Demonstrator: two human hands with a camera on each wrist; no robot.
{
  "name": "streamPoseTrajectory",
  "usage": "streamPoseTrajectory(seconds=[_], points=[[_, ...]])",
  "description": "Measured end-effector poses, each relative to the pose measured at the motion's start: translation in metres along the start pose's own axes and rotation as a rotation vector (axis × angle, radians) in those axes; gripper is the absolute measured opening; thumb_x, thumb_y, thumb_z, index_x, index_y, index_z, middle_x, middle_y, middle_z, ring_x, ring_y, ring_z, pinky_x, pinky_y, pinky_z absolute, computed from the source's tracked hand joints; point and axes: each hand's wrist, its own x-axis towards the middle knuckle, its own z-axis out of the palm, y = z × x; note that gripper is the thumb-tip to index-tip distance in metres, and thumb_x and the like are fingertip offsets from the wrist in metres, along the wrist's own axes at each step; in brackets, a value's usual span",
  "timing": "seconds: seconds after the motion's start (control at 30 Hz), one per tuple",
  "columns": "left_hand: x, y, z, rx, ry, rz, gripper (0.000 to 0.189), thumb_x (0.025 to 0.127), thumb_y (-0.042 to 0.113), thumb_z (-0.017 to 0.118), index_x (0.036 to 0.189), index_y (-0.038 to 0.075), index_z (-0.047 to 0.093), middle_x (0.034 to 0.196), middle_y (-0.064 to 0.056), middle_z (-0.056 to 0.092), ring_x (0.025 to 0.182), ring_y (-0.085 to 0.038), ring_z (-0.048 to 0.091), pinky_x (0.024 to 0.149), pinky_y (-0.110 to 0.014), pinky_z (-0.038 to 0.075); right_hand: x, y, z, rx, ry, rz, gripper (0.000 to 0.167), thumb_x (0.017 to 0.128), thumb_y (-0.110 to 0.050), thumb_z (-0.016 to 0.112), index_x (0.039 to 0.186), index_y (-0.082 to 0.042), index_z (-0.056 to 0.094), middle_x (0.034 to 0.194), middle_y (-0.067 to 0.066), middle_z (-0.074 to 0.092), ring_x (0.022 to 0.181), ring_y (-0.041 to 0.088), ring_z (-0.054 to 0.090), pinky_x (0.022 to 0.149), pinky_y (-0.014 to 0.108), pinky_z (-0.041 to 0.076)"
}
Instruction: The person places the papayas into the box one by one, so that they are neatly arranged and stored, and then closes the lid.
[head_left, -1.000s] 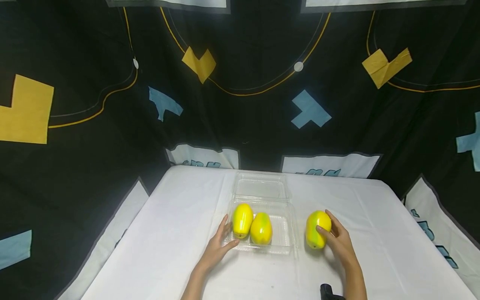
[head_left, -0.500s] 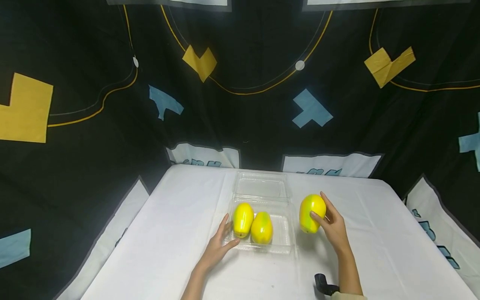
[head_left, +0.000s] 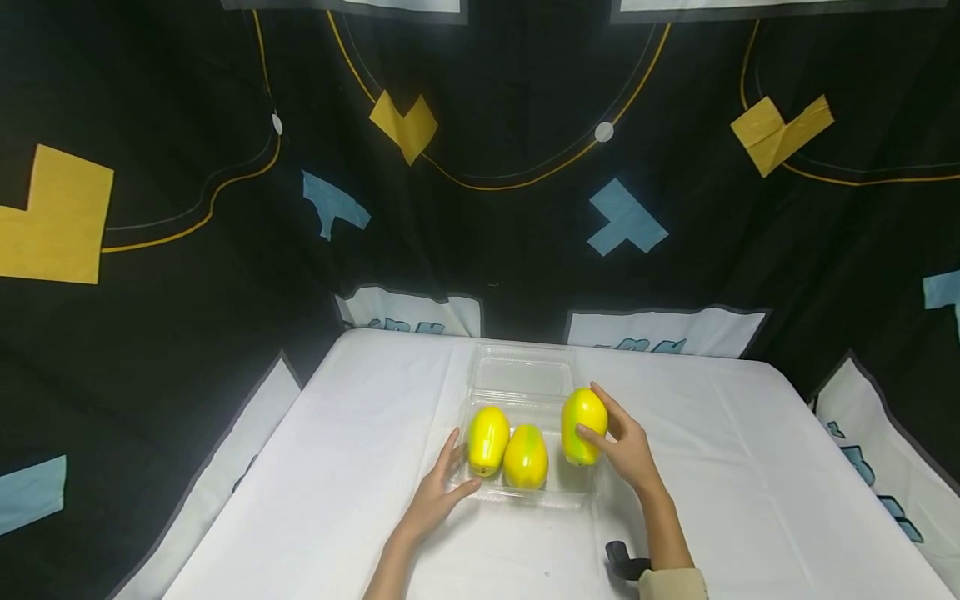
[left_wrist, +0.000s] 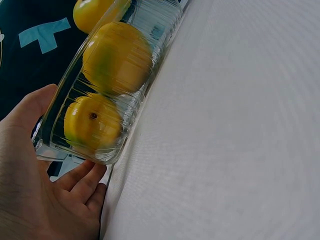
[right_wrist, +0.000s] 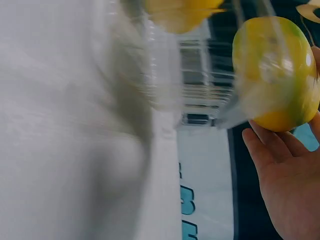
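A hinged clear plastic container (head_left: pixel 562 497) lies on the table with its lid (head_left: pixel 521 371) laid back. Inside it, side by side, are two yellow papaya-like fruits, a left one (head_left: pixel 488 441) and a middle one (head_left: pixel 526 457). My left hand (head_left: pixel 433 498) rests at the container's near left corner, thumb along the front and fingers spread at the left side. My right hand (head_left: pixel 624 446) grips a third papaya-like fruit (head_left: pixel 583 427), streaked green, held up over the container's right part. In the right wrist view this fruit (right_wrist: pixel 277 75) shows partly through the clear plastic.
White cloth covers the table (head_left: pixel 735 467). A dark curtain (head_left: pixel 480 242) with yellow and blue shapes hangs behind it. By my right forearm is a black curved piece (head_left: pixel 626 562), near the sleeve (head_left: pixel 673 583).
My right hand has lifted the third fruit from the table and carried it left over the container. My left hand and the two fruits inside have stayed put.
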Motion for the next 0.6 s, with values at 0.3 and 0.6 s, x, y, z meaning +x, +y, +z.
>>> streamPoseTrajectory(seconds=[0.3, 0.6], points=[[0.000, -0.001, 0.000, -0.004, -0.008, -0.001, 0.082, 0.088, 0.030, 0.063, 0.149, 0.026, 0.009, 0.145, -0.017, 0.031, 0.129, -0.041, 0.033, 0.097, -0.071, 0.017, 0.000, 0.024, 0.014, -0.042, -0.035, 0.029, 0.068, 0.081, -0.035, 0.071, 0.140, -0.024, 0.041, 0.144, 0.002, 0.038, 0.133, 0.028, 0.030, 0.105, 0.054, 0.024], [-0.001, 0.003, 0.000, 0.012, 0.001, -0.004, 0.081, 0.087, 0.033, 0.063, 0.149, 0.030, 0.010, 0.145, -0.015, 0.033, 0.129, -0.038, 0.035, 0.097, -0.070, 0.017, -0.001, 0.030, 0.022, -0.086, -0.049, 0.036, 0.067, 0.078, -0.037, 0.074, 0.137, -0.028, 0.043, 0.142, 0.000, 0.041, 0.131, 0.031, 0.034, 0.101, 0.061, 0.025]])
